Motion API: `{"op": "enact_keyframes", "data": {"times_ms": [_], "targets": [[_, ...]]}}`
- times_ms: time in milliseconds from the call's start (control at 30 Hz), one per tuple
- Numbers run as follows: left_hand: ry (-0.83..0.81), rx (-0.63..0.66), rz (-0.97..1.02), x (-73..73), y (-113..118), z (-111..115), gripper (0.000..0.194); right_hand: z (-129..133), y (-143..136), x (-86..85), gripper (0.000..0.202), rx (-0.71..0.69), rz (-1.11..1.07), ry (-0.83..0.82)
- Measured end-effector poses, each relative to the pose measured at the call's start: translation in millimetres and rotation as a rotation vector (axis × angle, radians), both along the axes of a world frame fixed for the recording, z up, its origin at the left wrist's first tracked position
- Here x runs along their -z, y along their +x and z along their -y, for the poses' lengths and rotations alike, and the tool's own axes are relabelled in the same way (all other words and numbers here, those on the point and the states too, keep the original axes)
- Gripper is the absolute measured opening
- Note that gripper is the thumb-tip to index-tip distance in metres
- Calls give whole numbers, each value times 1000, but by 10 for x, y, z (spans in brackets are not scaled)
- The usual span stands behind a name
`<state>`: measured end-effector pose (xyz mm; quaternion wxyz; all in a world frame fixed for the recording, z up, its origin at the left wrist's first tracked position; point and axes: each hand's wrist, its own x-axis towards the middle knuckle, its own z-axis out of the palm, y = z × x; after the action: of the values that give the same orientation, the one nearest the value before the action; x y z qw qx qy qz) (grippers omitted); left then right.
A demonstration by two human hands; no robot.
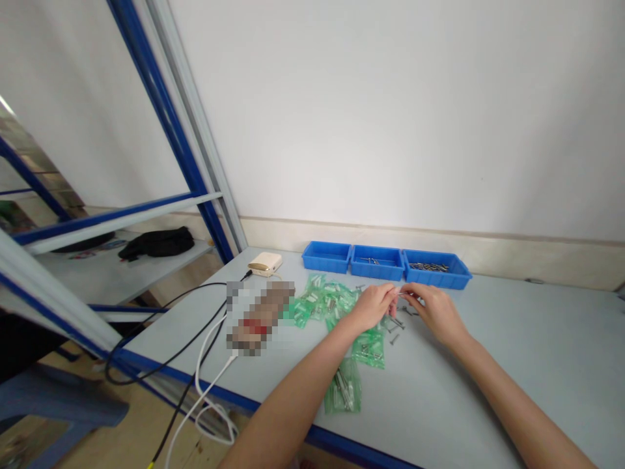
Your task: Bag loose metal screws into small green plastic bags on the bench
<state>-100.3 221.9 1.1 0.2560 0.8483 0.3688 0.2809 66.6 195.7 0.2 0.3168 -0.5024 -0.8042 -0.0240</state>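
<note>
My left hand (374, 306) and my right hand (432, 309) meet above the table, in front of the blue bins. Both have their fingers closed in a pinch, with a small pale sliver between the fingertips, too small to name. Beneath and beside them lie several loose screws (394, 339). Green plastic bags (316, 299) with metal and whitish pieces inside spread out around my left hand and forearm. Closest to the front edge is one green bag (344, 385) holding long metal pieces, partly behind my left forearm.
Three blue bins stand along the wall: the left bin (326, 266), the middle bin (377, 272) with a few screws, the right bin (454, 281) with many. A cream box (265, 263), a blurred-out object (258, 319) and cables (205, 335) occupy the table's left side.
</note>
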Motion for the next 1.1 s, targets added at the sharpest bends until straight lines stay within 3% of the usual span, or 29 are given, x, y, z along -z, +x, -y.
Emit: {"op": "enact_keyframes", "data": {"times_ms": [133,333,467,667,767,1100], "targets": [[132,-78,-55,-29,4,30,23,-43,28,26,30,-16,-80,-61],[192,-107,-51,-60,-12,62,20,-40,7,16,31,-94,-27,-101],[188,-110,-41,-77,-20,73,22,-7,-37,-11,29,-114,-42,-124],[145,-159,-17,-67,-12,74,34,26,-82,-73,20,-149,-282,-123],[129,-150,-20,-68,-12,79,29,30,-75,-91,25,-114,-342,-132],[155,-127,12,-33,-38,13,26,32,-85,-63,24,-135,-335,-185]]}}
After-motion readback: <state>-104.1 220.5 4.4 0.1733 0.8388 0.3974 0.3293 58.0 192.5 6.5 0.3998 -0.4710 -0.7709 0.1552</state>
